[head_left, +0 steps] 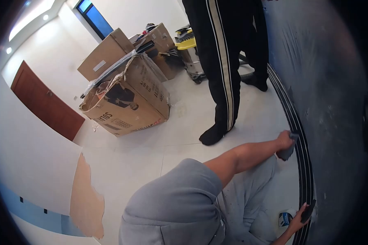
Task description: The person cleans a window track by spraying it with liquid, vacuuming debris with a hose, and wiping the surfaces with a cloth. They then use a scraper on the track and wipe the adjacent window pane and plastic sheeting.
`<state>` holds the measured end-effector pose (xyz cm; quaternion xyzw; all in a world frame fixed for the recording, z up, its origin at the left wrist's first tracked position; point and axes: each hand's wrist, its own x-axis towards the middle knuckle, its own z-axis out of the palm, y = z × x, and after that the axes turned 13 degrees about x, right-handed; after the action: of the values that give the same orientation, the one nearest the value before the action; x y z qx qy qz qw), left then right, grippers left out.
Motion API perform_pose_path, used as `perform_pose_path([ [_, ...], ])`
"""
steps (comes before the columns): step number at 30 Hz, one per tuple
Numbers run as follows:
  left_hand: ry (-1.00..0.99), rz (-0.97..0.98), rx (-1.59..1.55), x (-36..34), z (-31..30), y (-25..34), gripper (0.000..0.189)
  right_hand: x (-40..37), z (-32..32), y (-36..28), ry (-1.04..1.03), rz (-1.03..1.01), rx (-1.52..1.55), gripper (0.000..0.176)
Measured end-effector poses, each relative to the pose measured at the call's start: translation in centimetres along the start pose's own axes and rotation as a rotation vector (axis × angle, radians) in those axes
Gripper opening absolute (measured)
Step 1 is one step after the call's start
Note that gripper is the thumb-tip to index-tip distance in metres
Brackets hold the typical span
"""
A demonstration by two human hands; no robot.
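My left hand (285,140) is closed around a grey cloth (287,153) beside the black track (304,163) with pale lines at the foot of the dark wall (335,122). Lower in the view, my right hand (299,219) grips a small flat black object (310,210) against the same track. A white tub with a dark blue label (286,218) stands on the floor just left of my right hand. My grey sleeve and grey trousers fill the lower middle.
Another person in black trousers with a light stripe (223,61) stands close by in dark socks. Behind are an open cardboard box (139,98), more boxes, and a yellow-topped vacuum (188,51). A brown door (45,98) is at the left.
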<state>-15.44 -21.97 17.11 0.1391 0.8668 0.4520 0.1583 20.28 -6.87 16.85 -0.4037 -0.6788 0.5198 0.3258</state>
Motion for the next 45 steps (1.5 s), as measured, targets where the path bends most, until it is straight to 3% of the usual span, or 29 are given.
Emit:
perform_pose_path([
  [1,0.065,0.061,0.19,0.5,1.1,-0.6,0.031,0.3,0.1,0.1,0.006,-0.02,-0.036,0.031],
  [4,-0.025,0.192,0.341,0.7,2.0,-0.6,0.033,0.4,0.6,0.6,0.034,-0.031,0.063,0.032],
  [9,-0.146,0.145,0.34,-1.9,-0.4,2.2,0.029,0.2,1.2,0.6,0.126,0.002,0.217,0.026],
  [15,-0.263,0.173,0.334,-1.7,-1.1,2.0,0.026,0.3,0.2,0.1,0.046,-0.003,0.294,0.023],
  [16,-0.255,0.173,0.343,-2.0,-1.0,2.2,0.026,-0.2,0.0,-2.2,0.038,0.091,0.31,0.021],
  [18,-0.33,0.18,0.324,-1.9,-1.1,2.2,0.028,-0.3,0.1,-1.7,0.061,-0.053,0.279,0.02],
  [19,-0.343,0.21,0.326,-1.3,-0.7,1.5,0.028,-0.1,-0.2,-1.5,0.04,-0.03,0.234,0.019],
  [21,-0.273,0.309,0.543,-1.7,-1.2,2.6,0.03,-0.6,0.0,-3.1,0.061,-0.132,0.276,0.019],
  [25,-0.391,0.29,0.438,-2.3,-2.4,3.9,0.035,-0.9,-0.2,-5.3,0.111,-0.153,0.274,0.018],
  [26,-0.35,0.288,0.558,-1.6,-2.2,3.5,0.038,-0.9,-0.3,-5.9,0.103,-0.114,0.263,0.02],
  [34,-0.419,0.337,0.586,-0.2,-1.7,2.5,0.04,-0.5,-0.8,-7.1,0.093,-0.213,0.148,0.025],
  [45,-0.436,0.333,0.607,-0.4,-1.6,2.6,0.037,-0.4,-0.9,-7.4,0.057,-0.125,0.149,0.025],
])
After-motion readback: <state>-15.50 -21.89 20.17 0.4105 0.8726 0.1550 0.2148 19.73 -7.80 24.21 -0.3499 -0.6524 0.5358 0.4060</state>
